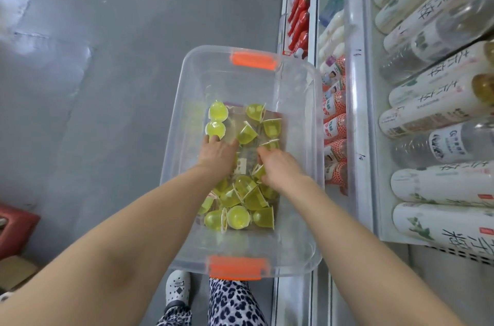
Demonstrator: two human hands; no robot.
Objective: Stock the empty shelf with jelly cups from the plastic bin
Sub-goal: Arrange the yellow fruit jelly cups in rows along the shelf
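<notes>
A clear plastic bin (187, 80) with orange latches (252, 60) stands on the floor in front of me. Several yellow-green jelly cups (238, 216) lie loose in its bottom, some on their sides. Both my hands are down inside the bin. My left hand (217, 156) lies palm down over the cups, a fingertip touching a round cup (215, 128) at the left. My right hand (280, 165) has its fingers curled, and a jelly cup (258, 172) shows under its thumb side. An empty shelf is not in view.
Shelving (355, 101) runs along the right, close against the bin, stocked with white tea bottles (433, 109), small pink-labelled bottles (334, 128) and red bottles (300, 18). Grey floor (93, 85) lies to the left. A red object (16, 227) and my foot (177, 288) are near the bottom.
</notes>
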